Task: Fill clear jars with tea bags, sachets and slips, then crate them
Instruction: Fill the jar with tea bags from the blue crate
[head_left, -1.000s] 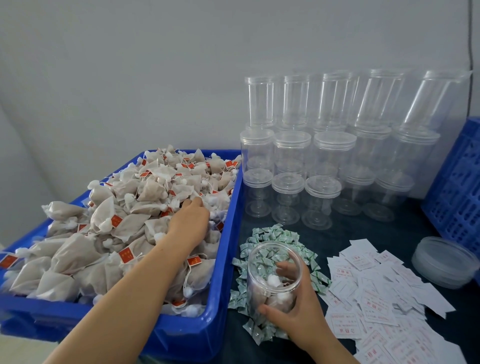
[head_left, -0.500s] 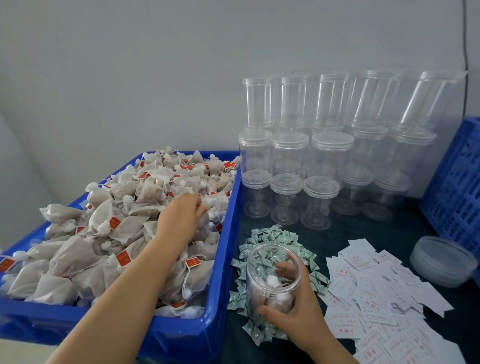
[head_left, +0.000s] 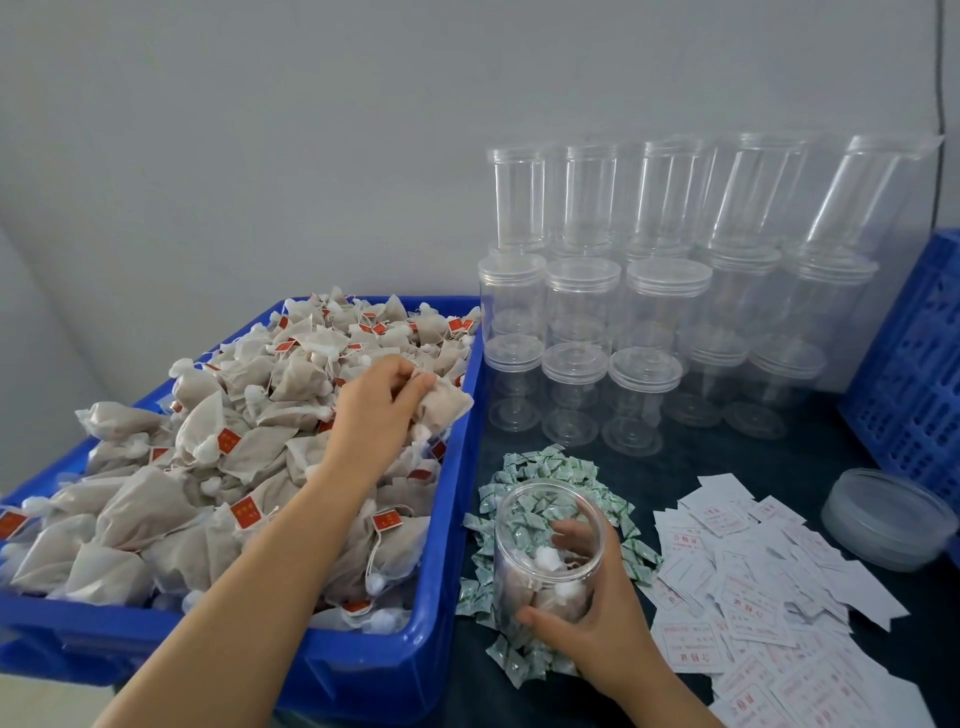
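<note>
A blue bin (head_left: 447, 519) at the left is heaped with beige tea bags carrying red tags. My left hand (head_left: 376, 405) pinches one tea bag (head_left: 447, 402) and holds it just above the heap, near the bin's right wall. My right hand (head_left: 597, 618) grips an open clear jar (head_left: 545, 551) standing on the dark table beside the bin; a few tea bags lie in its bottom. The jar stands among a pile of small green-and-white sachets (head_left: 550, 467). White paper slips (head_left: 753, 587) with red print are spread to the right.
Stacked lidded clear jars (head_left: 644, 322) fill the back of the table against the wall. A blue slatted crate (head_left: 914, 364) stands at the right edge. A stack of clear lids (head_left: 883, 519) lies in front of the crate.
My left hand has closed on a tea bag in the heap and lifted it to the right, toward the bin's right wall. My right hand keeps its hold on the jar.
</note>
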